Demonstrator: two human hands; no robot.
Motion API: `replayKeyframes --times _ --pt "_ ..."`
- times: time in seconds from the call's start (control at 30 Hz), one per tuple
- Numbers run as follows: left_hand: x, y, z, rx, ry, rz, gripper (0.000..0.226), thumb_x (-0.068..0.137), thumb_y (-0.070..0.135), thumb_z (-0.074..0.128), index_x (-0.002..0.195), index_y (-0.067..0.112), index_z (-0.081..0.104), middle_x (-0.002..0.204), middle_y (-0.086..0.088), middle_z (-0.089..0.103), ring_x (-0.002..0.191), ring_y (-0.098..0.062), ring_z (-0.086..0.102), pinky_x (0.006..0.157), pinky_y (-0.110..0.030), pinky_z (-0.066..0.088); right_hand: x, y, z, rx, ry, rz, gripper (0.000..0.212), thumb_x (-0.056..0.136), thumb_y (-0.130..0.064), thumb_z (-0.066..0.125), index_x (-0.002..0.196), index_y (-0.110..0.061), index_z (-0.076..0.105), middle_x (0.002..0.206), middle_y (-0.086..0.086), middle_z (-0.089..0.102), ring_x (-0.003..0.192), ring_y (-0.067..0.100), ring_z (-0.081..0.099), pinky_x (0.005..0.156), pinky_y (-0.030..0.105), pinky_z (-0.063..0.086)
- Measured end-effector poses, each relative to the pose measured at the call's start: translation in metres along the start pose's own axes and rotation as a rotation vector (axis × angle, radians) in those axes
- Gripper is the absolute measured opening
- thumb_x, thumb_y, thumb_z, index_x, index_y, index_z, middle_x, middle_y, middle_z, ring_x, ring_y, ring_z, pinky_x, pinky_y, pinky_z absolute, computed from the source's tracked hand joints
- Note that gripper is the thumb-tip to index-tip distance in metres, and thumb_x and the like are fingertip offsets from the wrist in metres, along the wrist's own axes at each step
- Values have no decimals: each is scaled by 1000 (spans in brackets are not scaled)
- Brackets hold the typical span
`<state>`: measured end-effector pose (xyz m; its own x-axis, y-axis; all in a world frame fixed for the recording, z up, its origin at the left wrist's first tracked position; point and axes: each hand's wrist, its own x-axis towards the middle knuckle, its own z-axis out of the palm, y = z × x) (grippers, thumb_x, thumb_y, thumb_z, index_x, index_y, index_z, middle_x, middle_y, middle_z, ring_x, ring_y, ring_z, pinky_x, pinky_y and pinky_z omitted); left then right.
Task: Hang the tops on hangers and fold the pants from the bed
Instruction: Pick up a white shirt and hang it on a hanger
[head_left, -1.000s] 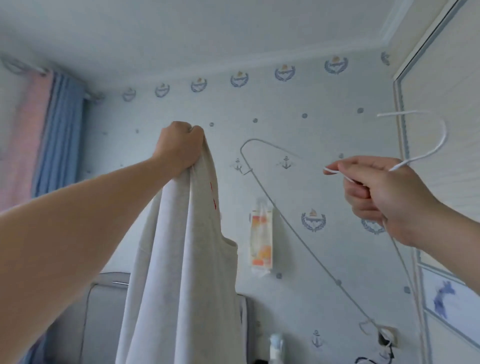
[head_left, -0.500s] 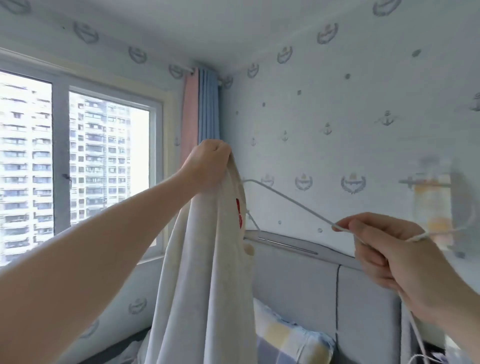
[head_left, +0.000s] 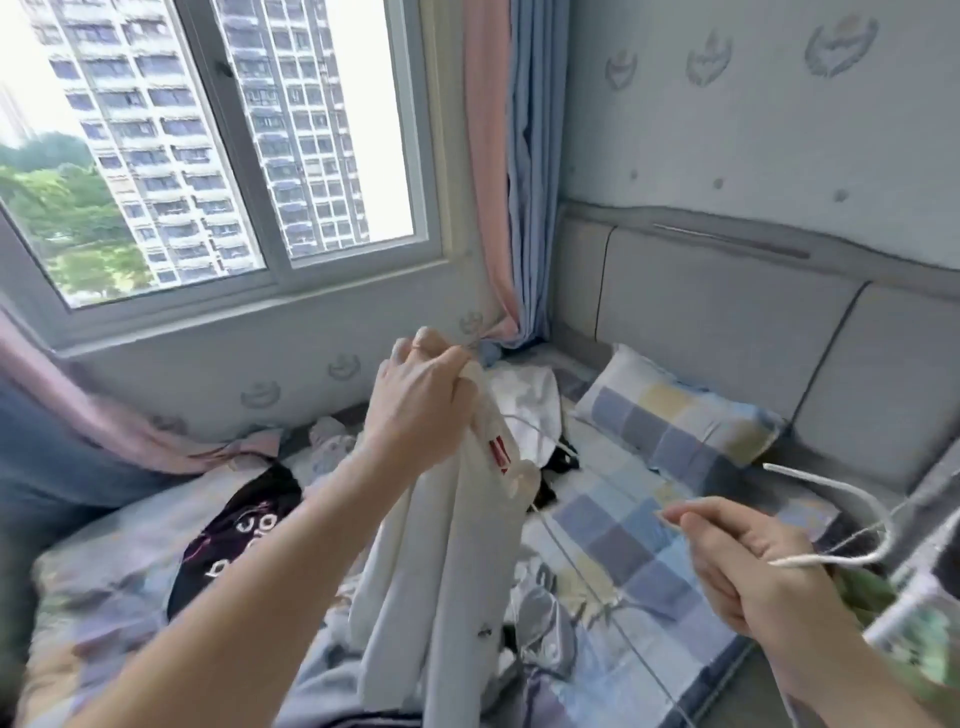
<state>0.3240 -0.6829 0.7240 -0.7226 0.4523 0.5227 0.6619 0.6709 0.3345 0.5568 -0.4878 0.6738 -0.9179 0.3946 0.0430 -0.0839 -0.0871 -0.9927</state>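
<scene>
My left hand (head_left: 415, 405) grips the top of a white sleeveless top (head_left: 441, 561) with a small red mark, holding it up so it hangs over the bed (head_left: 613, 525). My right hand (head_left: 748, 566) holds a white wire hanger (head_left: 852, 519) at its neck, hook pointing right; its thin wire runs left toward the top's armhole. A black garment with pale lettering (head_left: 234, 535) lies on the bed at the left. A white and black garment (head_left: 535, 415) lies behind the held top.
A checked pillow (head_left: 675, 421) leans on the grey padded headboard (head_left: 727, 312). A window (head_left: 208, 145) and pink and blue curtains (head_left: 509, 171) fill the back left. Crumpled clothes (head_left: 540, 623) lie on the checked sheet. A white rack edge (head_left: 914, 603) stands at the right.
The view has swung down from the wall to the bed. Both hands have come lower with the white top and the hanger, still held the same way.
</scene>
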Motion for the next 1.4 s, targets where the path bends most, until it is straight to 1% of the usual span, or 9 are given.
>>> replayKeyframes --times 0.13,0.2,0.4,0.5,0.8,1.0,1.13,1.3,1.4 --pt "-66 -47 55 -128 -75 -353 31 93 11 40 106 15 68 110 -2 52 102 -22 52 83 -32 40 -10 55 25 -43 -1 96 17 88 -34 74 84 -18 76 48 0 27 38 9 19 40 13 15" --pt "-92 -56 72 -228 -113 -487 28 92 8 42 100 15 68 103 0 60 100 -21 56 78 -28 37 -14 80 29 -141 9 118 25 99 -8 56 85 -16 75 49 -1 31 40 9 22 38 17 17" --pt "-129 -62 85 -249 -208 -642 30 99 14 43 73 12 59 66 8 53 63 -9 47 52 -8 34 -29 110 40 -178 -38 172 28 99 -5 53 88 -19 74 48 -6 35 41 8 24 39 18 19" --pt "-132 -59 88 -266 -233 -580 37 95 11 46 58 14 43 54 7 43 54 -9 39 48 -16 32 -36 113 38 -196 -61 161 27 99 -7 55 89 -21 75 50 -1 36 43 10 26 40 20 20" --pt "-129 -21 56 -252 -396 -298 17 90 7 50 84 -3 62 71 -18 60 55 -13 40 51 -25 34 -39 100 36 -446 -59 -33 25 96 -10 61 91 -31 72 74 -7 67 69 11 59 64 20 46" --pt "-131 16 32 -299 -468 -193 18 91 7 52 88 15 68 66 9 58 55 -1 50 48 -15 34 -13 103 71 -370 -82 -11 20 98 -6 59 91 -19 72 72 -23 65 68 -4 59 64 9 40" --pt "-135 17 32 -200 -500 -127 18 96 24 54 87 17 68 67 5 61 57 -6 50 55 -16 39 -8 102 80 -217 -57 20 18 98 -4 58 88 -11 71 68 -4 66 65 0 59 63 14 45" --pt "-141 2 28 -117 -539 135 26 90 40 63 113 31 71 89 15 52 86 -12 51 76 -22 36 -7 95 73 -93 -36 -9 14 99 0 54 86 2 59 57 7 43 47 6 37 47 14 34" --pt "-133 -15 28 71 -428 300 32 88 53 53 106 36 72 103 10 53 103 -22 47 86 -35 33 -5 89 63 -112 -86 -55 15 99 -3 56 85 2 58 60 22 39 49 13 35 46 21 30"
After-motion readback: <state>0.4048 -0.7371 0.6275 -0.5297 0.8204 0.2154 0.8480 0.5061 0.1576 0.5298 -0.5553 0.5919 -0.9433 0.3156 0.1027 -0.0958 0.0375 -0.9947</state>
